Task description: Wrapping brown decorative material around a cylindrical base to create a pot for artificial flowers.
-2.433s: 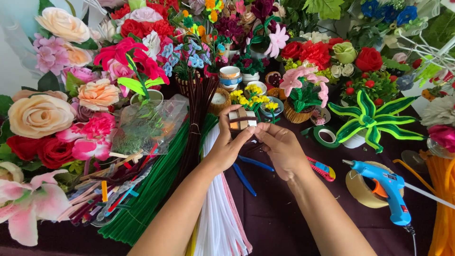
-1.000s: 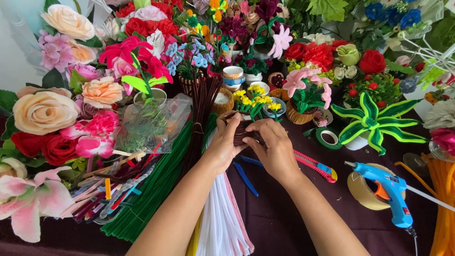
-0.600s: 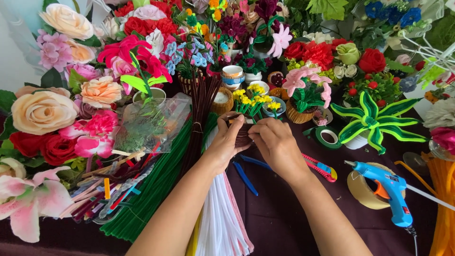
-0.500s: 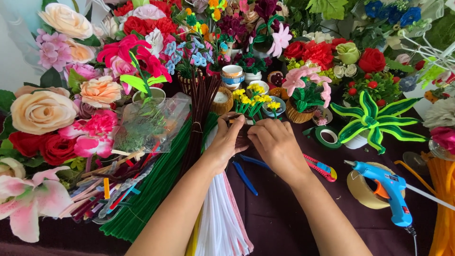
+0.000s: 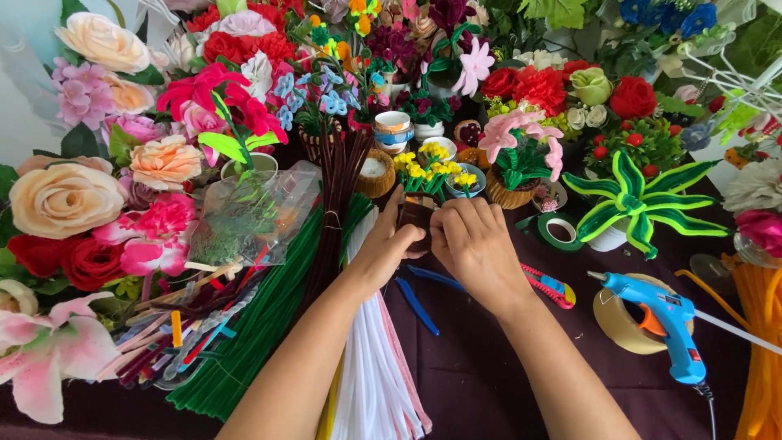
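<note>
Since the earlier frame both hands have dropped from chest height toward the worktop [image 5: 489, 383], which is draped in dark purple cloth and ringed by handmade flowers. The left hand [image 5: 383, 248] and right hand [image 5: 472, 244] now meet over a small dark brown bundle [image 5: 417, 216], each grip closed narrow on it, just before the yellow mini flower pot [image 5: 428, 175]. A blue glue gun [image 5: 660, 322] lies well apart.

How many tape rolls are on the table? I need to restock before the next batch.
2. A green roll lies just right of the right hand; a brownish roll lies farther right, under the blue glue gun. Flowers may hide more.
</note>
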